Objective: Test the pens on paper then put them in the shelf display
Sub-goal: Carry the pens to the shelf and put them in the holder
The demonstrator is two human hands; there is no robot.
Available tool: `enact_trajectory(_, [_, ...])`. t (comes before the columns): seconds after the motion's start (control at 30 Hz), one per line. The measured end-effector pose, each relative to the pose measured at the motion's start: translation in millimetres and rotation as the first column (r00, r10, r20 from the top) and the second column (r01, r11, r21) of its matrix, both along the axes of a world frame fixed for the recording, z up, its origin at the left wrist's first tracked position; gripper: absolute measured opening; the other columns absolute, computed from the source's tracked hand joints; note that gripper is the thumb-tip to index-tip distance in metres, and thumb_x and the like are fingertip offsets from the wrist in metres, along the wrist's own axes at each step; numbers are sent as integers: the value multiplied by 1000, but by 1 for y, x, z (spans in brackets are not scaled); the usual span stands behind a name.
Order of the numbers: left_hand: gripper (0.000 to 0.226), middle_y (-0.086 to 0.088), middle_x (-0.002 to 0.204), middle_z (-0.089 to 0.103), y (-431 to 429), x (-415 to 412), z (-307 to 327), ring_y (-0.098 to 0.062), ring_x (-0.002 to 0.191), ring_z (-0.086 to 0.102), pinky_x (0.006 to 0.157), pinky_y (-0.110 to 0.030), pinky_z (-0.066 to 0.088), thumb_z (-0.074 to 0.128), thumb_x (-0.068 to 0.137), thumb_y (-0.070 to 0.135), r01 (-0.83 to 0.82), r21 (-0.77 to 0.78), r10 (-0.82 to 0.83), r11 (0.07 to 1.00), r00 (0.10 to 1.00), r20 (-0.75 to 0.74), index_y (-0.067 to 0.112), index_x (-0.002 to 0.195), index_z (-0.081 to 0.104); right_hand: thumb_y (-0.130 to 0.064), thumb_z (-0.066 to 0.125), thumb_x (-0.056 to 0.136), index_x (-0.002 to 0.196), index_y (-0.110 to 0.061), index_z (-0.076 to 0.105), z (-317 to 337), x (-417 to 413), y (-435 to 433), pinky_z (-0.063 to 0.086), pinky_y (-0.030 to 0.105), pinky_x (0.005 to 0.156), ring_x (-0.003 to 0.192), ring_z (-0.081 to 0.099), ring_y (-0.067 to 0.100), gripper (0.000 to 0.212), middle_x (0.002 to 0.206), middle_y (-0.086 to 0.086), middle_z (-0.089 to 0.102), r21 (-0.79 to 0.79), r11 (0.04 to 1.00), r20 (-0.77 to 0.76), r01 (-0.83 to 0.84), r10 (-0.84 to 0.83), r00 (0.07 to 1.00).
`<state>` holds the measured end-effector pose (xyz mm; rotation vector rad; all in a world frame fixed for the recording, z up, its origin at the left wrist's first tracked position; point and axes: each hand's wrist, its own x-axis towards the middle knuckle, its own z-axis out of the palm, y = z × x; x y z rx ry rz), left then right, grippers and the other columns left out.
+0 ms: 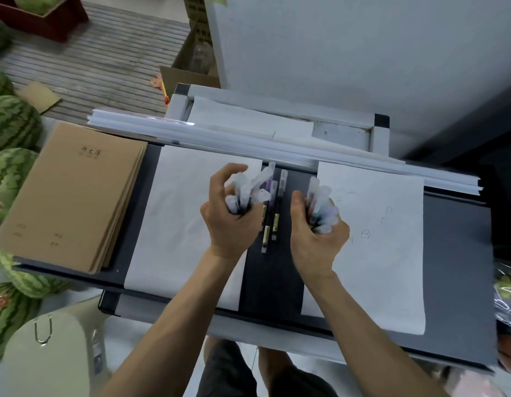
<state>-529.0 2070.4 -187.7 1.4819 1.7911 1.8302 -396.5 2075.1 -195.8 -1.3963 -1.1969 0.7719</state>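
My left hand [231,224] is fisted round one bundle of pens [245,190]. Their frosted, translucent caps fan up past my knuckles, and my index finger hooks loosely above them. My right hand [317,239] grips a second bundle of pens [320,204], thumb raised beside rounded, milky caps, a few of them tinted teal and lilac. Both bare forearms reach in from the lower edge, wrists nearly straight, with the two fists side by side and a gap between them.

In that gap, a few loose pens [273,213] lie lengthwise on the matte dark-grey tabletop [454,282]. They have slim black barrels, yellow labels and clear caps.

A smooth white left sheet [177,219] lies flat under my left hand and looks blank. The right sheet [383,253], under my right hand, carries faint ink marks and a small cube sketch [365,234]; its near edge overhangs the table.

Along the far edge runs a long stack of white sheets [248,136]. At the far left sit kraft-brown notebooks [68,193], soft-covered and slightly splayed. Striped green watermelons [13,121] crowd the floor at the left, and a cardboard box [188,70] stands beyond the table.
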Motion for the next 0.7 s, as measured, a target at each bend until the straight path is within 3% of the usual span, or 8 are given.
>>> enact_trajectory(0.13, [23,-15,53,49,-5,1,-17,-22,46,48,48,-26,44,77,84,-7,-16,-71,14,997,1000,-22,-9,104,64,-29,74,95,56,-7,37,-16,1,-1,29,24,43,44,34,2,58,52,-1,38,14,1000,-17,14,-14,1000])
enact_trajectory(0.23, [6,-10,69,66,-10,6,-24,-21,56,62,48,-28,47,74,86,-5,-96,-111,100,989,994,35,-5,83,69,-25,75,92,54,7,39,-23,4,2,33,41,43,41,45,33,62,51,19,43,-68,998,-124,5,-13,992])
enact_trajectory(0.3, [25,-11,73,69,-9,6,-29,-16,60,68,48,-28,50,74,85,-9,-125,-121,132,985,990,54,-7,63,63,-26,75,92,54,12,39,-25,3,4,41,46,46,45,48,41,65,52,26,43,-105,994,-164,-16,-1,986])
enact_trajectory(0.37, [40,-14,70,67,-7,5,-29,-27,62,72,47,-37,52,76,83,-15,-133,-136,145,982,986,84,-7,51,54,-24,77,91,54,9,38,-25,2,5,54,48,62,48,56,26,63,53,21,42,-88,996,-190,-29,12,982])
enact_trajectory(0.4, [44,-17,65,63,-6,5,-29,-36,58,70,44,-42,51,76,83,-16,-138,-154,156,978,981,112,-7,48,50,-23,78,91,53,3,36,-25,3,6,51,43,69,52,57,13,62,52,13,40,-67,997,-193,-31,18,981])
enact_trajectory(0.5, [52,-27,56,55,-6,6,-31,-45,54,63,43,-51,45,74,89,2,-145,-211,193,967,954,228,-11,45,47,-40,76,93,57,-27,30,-23,2,4,43,31,62,50,39,13,60,54,-9,33,-82,993,-150,-84,71,986])
enact_trajectory(0.6, [52,-25,58,58,-10,8,-28,-42,54,65,44,-48,48,67,92,15,-144,-218,201,965,942,269,-7,48,49,-54,73,91,60,-9,42,-28,6,2,39,39,46,48,46,33,63,53,4,45,-150,986,-116,-76,59,992])
enact_trajectory(0.7, [42,-20,57,60,-8,9,-29,-35,51,68,44,-50,52,66,92,10,-183,-246,248,952,932,265,1,55,50,-57,68,95,73,4,52,-24,6,6,45,45,50,57,55,41,67,61,18,54,-166,982,-106,-87,70,992])
